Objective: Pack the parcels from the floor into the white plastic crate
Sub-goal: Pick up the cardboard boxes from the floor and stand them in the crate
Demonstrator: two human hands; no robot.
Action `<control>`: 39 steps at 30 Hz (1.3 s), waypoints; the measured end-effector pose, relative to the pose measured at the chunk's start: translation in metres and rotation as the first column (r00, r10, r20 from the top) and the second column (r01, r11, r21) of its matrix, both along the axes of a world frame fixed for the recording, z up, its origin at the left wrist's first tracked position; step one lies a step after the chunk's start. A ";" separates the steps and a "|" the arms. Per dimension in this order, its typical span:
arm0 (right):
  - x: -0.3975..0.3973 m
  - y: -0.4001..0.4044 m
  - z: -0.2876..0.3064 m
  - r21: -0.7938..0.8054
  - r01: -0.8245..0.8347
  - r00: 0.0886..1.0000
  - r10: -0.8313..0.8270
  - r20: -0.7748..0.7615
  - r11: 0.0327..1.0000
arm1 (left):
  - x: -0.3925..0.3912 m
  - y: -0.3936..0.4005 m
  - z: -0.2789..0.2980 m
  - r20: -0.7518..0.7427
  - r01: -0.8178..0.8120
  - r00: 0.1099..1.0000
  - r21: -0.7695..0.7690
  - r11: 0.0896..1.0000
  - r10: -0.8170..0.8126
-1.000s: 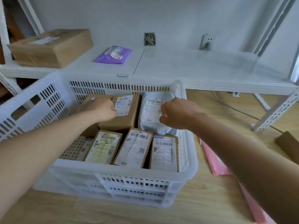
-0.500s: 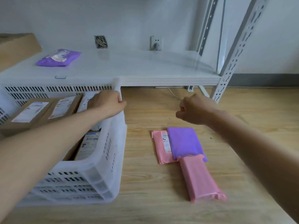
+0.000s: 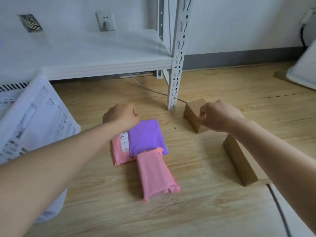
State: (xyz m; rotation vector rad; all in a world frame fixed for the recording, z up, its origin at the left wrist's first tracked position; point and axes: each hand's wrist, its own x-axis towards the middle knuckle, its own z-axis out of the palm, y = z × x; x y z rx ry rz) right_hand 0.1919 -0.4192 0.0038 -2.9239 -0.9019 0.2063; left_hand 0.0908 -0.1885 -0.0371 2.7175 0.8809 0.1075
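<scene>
On the wooden floor lie a purple mailer [image 3: 145, 135], a pink mailer with a white label [image 3: 119, 153] partly under it, and a second pink mailer [image 3: 156, 173] overlapping its near edge. A small brown box [image 3: 191, 109] stands by the shelf post, and a longer brown box [image 3: 239, 161] lies under my right forearm. My left hand [image 3: 123, 115] hovers with curled fingers above the purple mailer's far left corner and holds nothing. Fingers loosely curled, my right hand [image 3: 220, 117] hangs just over the small brown box without gripping it. The white plastic crate [image 3: 35, 117] stands at the left edge.
A white metal shelf [image 3: 102, 65] runs along the wall, its slotted post [image 3: 176, 65] standing on the floor just left of the small box. A cable [image 3: 148, 88] trails under the shelf. A white object [image 3: 304, 69] lies at the far right.
The view has swung right, away from the crate. My left hand has let go of the crate rim and moved over the mailers. My right hand has moved right to the small brown box.
</scene>
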 end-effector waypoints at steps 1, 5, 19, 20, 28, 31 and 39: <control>0.009 -0.013 -0.005 0.012 0.028 1.000 -0.027 -0.015 1.000 | 0.011 -0.013 -0.005 -0.010 0.011 1.000 -0.002 1.000 -0.011; 0.044 -0.061 -0.030 0.056 0.162 0.987 -0.161 -0.023 0.985 | 0.048 -0.064 -0.032 -0.040 0.052 0.998 -0.069 0.996 -0.055; 0.108 -0.173 -0.166 -0.203 0.516 0.781 -0.555 -0.286 0.832 | 0.108 -0.161 -0.135 -0.193 0.089 0.971 -0.240 0.967 -0.138; 0.108 -0.177 -0.174 -0.216 0.542 0.756 -0.583 -0.297 0.812 | 0.109 -0.160 -0.138 -0.202 0.090 0.969 -0.244 0.966 -0.141; 0.102 -0.168 -0.200 -0.143 0.622 0.731 -0.636 -0.248 0.770 | 0.106 -0.151 -0.151 -0.271 0.102 0.947 -0.261 0.960 -0.174; 0.092 -0.153 -0.199 -0.098 0.605 0.756 -0.609 -0.240 0.790 | 0.101 -0.146 -0.149 -0.268 0.101 0.947 -0.268 0.958 -0.175; 0.062 -0.102 -0.161 0.102 0.544 0.808 -0.486 -0.334 0.833 | 0.079 -0.118 -0.123 -0.197 0.079 0.970 -0.290 0.954 -0.140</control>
